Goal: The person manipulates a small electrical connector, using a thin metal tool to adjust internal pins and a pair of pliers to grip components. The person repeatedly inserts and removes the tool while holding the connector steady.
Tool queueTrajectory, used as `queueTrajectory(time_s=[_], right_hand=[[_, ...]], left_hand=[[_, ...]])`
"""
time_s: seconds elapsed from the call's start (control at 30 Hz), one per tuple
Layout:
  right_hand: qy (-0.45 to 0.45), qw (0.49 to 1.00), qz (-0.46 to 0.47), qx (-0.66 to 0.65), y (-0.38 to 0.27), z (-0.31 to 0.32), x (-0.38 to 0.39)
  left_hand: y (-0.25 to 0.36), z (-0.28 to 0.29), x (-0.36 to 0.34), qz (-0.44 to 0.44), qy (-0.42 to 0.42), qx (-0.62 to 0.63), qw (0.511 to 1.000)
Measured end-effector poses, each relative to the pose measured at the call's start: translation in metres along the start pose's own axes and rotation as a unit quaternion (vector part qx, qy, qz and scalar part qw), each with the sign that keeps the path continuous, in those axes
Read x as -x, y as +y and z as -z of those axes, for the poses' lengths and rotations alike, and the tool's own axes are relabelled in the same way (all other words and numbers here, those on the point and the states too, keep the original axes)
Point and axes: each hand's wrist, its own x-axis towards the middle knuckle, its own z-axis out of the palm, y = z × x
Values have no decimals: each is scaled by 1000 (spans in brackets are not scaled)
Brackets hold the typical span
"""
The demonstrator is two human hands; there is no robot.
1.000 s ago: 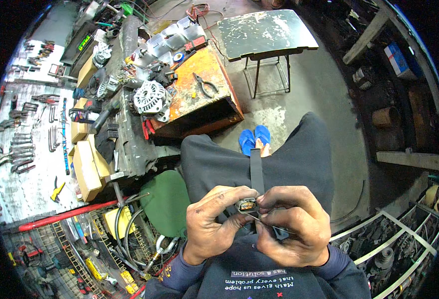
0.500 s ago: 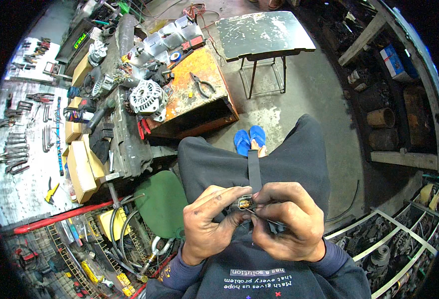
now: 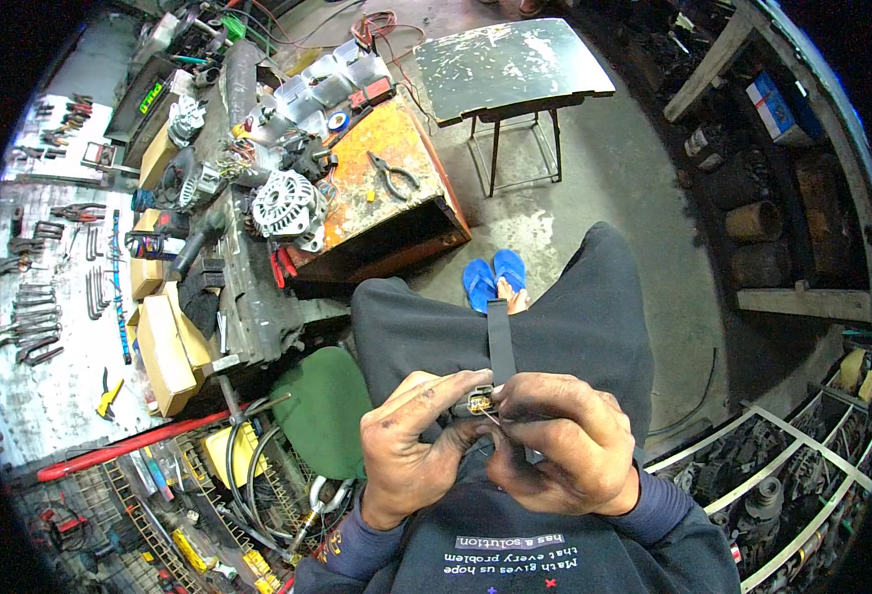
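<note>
Over my lap, my left hand (image 3: 418,441) pinches a small grey piece with an amber inside (image 3: 480,401), which looks like an electrical connector. Close on its right, my right hand (image 3: 566,441) has its fingers closed together around a thin metal pick or wire (image 3: 491,419). The tip of this thin piece reaches the amber part; whether it enters it I cannot tell. Both sets of fingertips nearly meet and hide much of the small piece.
An orange-topped wooden bench (image 3: 376,213) ahead to the left bears an alternator (image 3: 288,205), pliers (image 3: 393,176) and clear bins (image 3: 322,89). Beyond my feet stands a worn-topped small table (image 3: 510,74). A green stool (image 3: 319,411) is by my left arm; a metal rack (image 3: 792,445) holds parts at right.
The right fingers have shifted slightly left against the small piece, and the thin pick or wire now points more steeply at it. The view has turned a little; the left hand keeps its grip.
</note>
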Motion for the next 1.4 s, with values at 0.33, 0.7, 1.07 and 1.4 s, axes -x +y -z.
queueTrajectory(time_s=[0.33,0.7,1.07,1.4], right_hand=[[-19,998,-52,-36,1,7,-7],[-71,985,-98,-120,3,17,-19],[-108,973,-124,-161,4,24,-26],[-83,978,-120,-151,7,21,-26]], left_hand=[[-1,0,-4,-27,1,-1,1000],[-2,4,-8,-77,-5,-27,997],[1,6,-14,-112,-12,-33,993],[-3,8,-11,-79,-19,-11,997]])
